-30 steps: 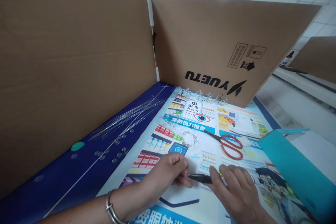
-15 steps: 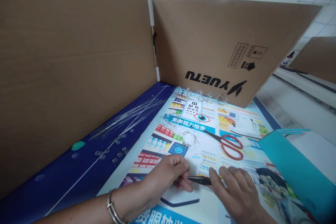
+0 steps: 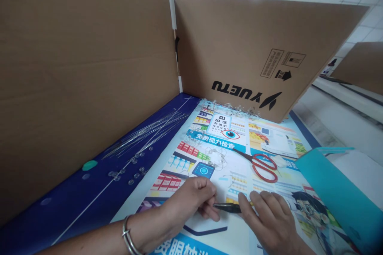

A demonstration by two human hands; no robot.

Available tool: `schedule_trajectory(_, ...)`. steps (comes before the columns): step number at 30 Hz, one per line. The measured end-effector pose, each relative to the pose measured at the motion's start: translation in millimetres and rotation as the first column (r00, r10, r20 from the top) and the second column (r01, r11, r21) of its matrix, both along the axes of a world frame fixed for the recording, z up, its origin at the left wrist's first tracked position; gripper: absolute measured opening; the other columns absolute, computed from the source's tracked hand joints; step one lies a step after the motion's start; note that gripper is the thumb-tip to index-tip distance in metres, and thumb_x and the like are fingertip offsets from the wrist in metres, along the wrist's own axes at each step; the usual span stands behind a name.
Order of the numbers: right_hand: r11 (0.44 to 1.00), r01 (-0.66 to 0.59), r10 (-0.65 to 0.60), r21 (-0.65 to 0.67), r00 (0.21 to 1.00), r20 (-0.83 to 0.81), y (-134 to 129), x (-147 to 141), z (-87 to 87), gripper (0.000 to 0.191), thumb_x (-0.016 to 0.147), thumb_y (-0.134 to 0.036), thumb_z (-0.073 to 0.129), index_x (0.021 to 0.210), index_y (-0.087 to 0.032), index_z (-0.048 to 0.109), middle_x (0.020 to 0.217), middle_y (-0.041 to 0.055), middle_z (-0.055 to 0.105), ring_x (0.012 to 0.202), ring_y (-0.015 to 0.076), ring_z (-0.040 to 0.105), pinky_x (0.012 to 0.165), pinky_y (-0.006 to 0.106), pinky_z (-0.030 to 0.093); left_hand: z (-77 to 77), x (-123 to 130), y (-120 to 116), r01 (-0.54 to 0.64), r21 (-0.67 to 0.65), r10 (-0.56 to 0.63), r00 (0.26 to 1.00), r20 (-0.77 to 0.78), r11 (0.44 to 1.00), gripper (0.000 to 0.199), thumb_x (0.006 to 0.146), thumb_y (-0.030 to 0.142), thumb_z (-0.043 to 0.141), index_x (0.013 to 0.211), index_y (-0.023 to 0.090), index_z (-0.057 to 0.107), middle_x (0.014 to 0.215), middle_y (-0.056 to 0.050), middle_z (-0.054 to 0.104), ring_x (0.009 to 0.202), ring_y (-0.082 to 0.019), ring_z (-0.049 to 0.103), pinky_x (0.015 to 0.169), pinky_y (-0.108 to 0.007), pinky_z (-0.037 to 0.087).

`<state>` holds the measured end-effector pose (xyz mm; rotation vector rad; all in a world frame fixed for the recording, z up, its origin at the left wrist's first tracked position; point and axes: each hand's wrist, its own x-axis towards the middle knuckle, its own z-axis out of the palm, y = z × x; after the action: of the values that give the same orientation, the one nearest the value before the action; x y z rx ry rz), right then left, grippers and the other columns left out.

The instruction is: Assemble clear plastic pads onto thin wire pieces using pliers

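My right hand (image 3: pixel 269 217) is wrapped round a pair of needle-nose pliers (image 3: pixel 228 207), with the dark jaws pointing left and a bit of yellow handle showing. The jaw tips reach the fingers of my left hand (image 3: pixel 199 199), which is closed in a pinch. Whatever the left fingers hold is too small or hidden to make out. Just beyond the hands lies a ring of clear beads on wire (image 3: pixel 216 157). Red-handled scissors (image 3: pixel 265 167) rest to its right, their dark blades pointing left.
Loose clear beads (image 3: pixel 134 169) and a bundle of thin wires (image 3: pixel 146 131) lie on the blue strip at left, near a green disc (image 3: pixel 89 165). More beaded wire pieces (image 3: pixel 236 109) line the foot of the cardboard panel (image 3: pixel 239 48). A teal folder (image 3: pixel 338 191) sits at right.
The jaws of the pliers have tipped very slightly at my left fingers. Both hands otherwise stay in the same place.
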<state>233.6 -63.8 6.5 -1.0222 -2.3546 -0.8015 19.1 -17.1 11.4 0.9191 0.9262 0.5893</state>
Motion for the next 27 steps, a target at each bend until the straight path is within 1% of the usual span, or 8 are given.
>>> schedule_trajectory(5, 1.000, -0.009, 0.009, -0.006, 1.000, 0.001, -1, -1, 1.7, 0.019, 0.081, -0.018, 0.053, 0.098, -0.017, 0.062, 0.086, 0.0085, 0.063, 0.081, 0.0240, 0.051, 0.074, 0.041, 0.036, 4.0, 0, -1, 0.000, 0.026, 0.000, 1.000, -0.010, 1.000, 0.033, 0.076, 0.045, 0.057, 0.066, 0.015, 0.051, 0.051, 0.000, 0.058, 0.052, -0.016, 0.064, 0.051, -0.021, 0.039)
schedule_trajectory(9, 0.998, 0.018, -0.017, -0.059, 1.000, 0.016, -1, -2, 4.0, 0.019, 0.083, -0.018, 0.051, 0.098, -0.017, 0.062, 0.086, 0.0087, 0.062, 0.081, 0.0227, 0.050, 0.072, 0.039, 0.036, 8.2, 0, -2, -0.019, 0.065, 0.020, 1.000, -0.005, 0.998, 0.029, 0.078, 0.041, 0.056, 0.066, 0.015, 0.051, 0.050, 0.002, 0.056, 0.050, -0.014, 0.061, 0.052, -0.022, 0.039)
schedule_trajectory(12, 0.996, 0.027, -0.026, -0.088, 1.000, 0.008, 0, -3, 5.3, 0.017, 0.083, -0.022, 0.053, 0.098, -0.017, 0.061, 0.084, 0.0085, 0.061, 0.078, 0.0214, 0.050, 0.069, 0.037, 0.036, 9.9, -1, -1, -0.025, 0.094, 0.025, 1.000, -0.001, 0.995, 0.027, 0.079, 0.039, 0.055, 0.067, 0.015, 0.051, 0.055, 0.002, 0.057, 0.051, -0.013, 0.061, 0.054, -0.023, 0.039)
schedule_trajectory(16, 0.989, 0.055, -0.058, -0.140, 0.998, -0.014, 2, -6, 4.4, 0.020, 0.085, -0.032, 0.053, 0.094, -0.016, 0.061, 0.076, 0.0067, 0.058, 0.072, 0.0190, 0.047, 0.066, 0.034, 0.034, 7.4, -1, 1, -0.020, 0.175, 0.021, 1.000, -0.008, 0.984, 0.025, 0.081, 0.037, 0.053, 0.068, 0.015, 0.051, 0.060, 0.001, 0.059, 0.054, -0.013, 0.061, 0.057, -0.025, 0.040)
schedule_trajectory(19, 0.979, 0.076, -0.082, -0.191, 0.996, -0.024, 4, -6, 1.5, 0.025, 0.087, -0.037, 0.048, 0.091, -0.016, 0.060, 0.071, 0.0053, 0.055, 0.069, 0.0179, 0.046, 0.063, 0.032, 0.033, 4.4, -2, 1, -0.014, 0.250, 0.019, 1.000, -0.020, 0.968, 0.023, 0.083, 0.034, 0.050, 0.069, 0.016, 0.051, 0.061, 0.001, 0.059, 0.054, -0.012, 0.059, 0.058, -0.025, 0.040)
schedule_trajectory(24, 0.959, 0.070, -0.092, -0.274, 0.993, -0.069, 4, -6, -5.0, 0.025, 0.089, -0.038, 0.044, 0.093, -0.017, 0.058, 0.072, 0.0037, 0.054, 0.070, 0.0173, 0.048, 0.062, 0.030, 0.033, 4.6, -4, 1, 0.011, 0.346, 0.010, 0.998, -0.059, 0.938, 0.022, 0.086, 0.032, 0.046, 0.072, 0.016, 0.053, 0.065, 0.001, 0.059, 0.060, -0.013, 0.060, 0.063, -0.025, 0.043)
schedule_trajectory(27, 0.946, 0.064, -0.100, -0.319, 0.990, -0.095, 3, -6, -7.6, 0.025, 0.090, -0.039, 0.043, 0.091, -0.019, 0.057, 0.072, 0.0023, 0.054, 0.069, 0.0163, 0.049, 0.062, 0.029, 0.034, 6.5, -5, 2, 0.027, 0.389, 0.004, 0.997, -0.080, 0.921, 0.022, 0.086, 0.032, 0.046, 0.072, 0.016, 0.053, 0.067, 0.000, 0.059, 0.062, -0.014, 0.060, 0.064, -0.026, 0.044)
